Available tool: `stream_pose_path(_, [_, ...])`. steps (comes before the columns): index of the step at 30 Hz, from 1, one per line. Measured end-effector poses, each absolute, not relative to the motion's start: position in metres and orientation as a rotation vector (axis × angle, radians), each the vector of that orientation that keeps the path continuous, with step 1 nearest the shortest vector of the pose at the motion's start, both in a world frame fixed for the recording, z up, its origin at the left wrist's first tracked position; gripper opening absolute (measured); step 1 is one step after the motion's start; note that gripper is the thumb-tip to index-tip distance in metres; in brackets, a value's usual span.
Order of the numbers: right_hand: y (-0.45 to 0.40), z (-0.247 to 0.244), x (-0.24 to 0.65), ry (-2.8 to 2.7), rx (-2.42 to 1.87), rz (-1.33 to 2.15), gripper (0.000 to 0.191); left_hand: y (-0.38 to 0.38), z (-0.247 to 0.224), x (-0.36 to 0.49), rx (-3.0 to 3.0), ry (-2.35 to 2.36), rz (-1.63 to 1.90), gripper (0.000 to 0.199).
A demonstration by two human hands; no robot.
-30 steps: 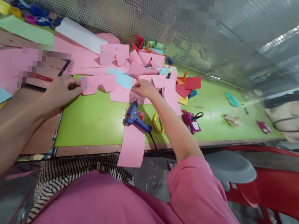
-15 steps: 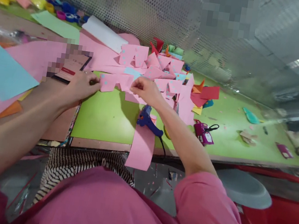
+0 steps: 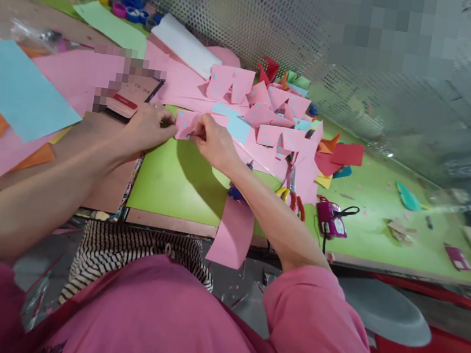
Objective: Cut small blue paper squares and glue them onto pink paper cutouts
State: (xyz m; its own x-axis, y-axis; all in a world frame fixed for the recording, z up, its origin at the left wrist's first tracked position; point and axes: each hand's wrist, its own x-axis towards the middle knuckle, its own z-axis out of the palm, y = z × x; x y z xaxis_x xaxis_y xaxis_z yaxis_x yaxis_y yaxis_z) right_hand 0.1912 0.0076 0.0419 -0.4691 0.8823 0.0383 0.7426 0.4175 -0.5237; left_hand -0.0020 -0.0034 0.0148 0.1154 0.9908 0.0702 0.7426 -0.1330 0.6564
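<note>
A pink paper cutout (image 3: pixel 184 122) with blue dots stands just over the green table, between my two hands. The fingers of my left hand (image 3: pixel 151 125) pinch its left edge. My right hand (image 3: pixel 214 140) is closed at the middle of the cutout, its fingertips pressed on the paper; whether they hold anything else is too small to tell. Beyond them lie similar dotted pink cutouts (image 3: pixel 231 85) and a light-blue paper piece (image 3: pixel 236 124). My right forearm covers most of a blue glue gun (image 3: pixel 237 192), which rests by a pink paper strip (image 3: pixel 234 232).
Scissors (image 3: pixel 291 199) with yellow and red handles lie right of my forearm, near a purple box (image 3: pixel 332 219) with a black cord. A phone (image 3: pixel 130 97) sits beyond my left wrist. Coloured sheets (image 3: pixel 28 92) cover the left side. A perforated metal screen (image 3: pixel 240 19) borders the back.
My right hand has moved left along the cutout, from its right end to its middle, closer to my left hand. My right forearm now covers the glue gun, and the scissors have come into sight.
</note>
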Motion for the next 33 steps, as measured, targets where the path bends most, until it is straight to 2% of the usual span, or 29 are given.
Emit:
stream_pose_path(8, [0.000,0.053,0.175,-2.549,-1.592,0.378,0.014,-0.001,0.011,-0.002,1.924,1.621,0.770,0.018])
stream_pose_path(19, [0.001,0.049,0.164,-2.681,-1.586,0.029,0.030,0.000,0.007,-0.002,1.946,1.615,0.802,0.022])
stream_pose_path(26, [-0.009,0.046,0.185,-2.613,-1.534,-0.026,0.021,-0.001,0.006,-0.001,1.936,1.606,0.819,0.021])
stream_pose_path(33, [-0.030,0.030,0.207,-2.779,-1.351,-0.084,0.043,0.000,0.008,-0.002,1.931,1.615,0.768,0.029])
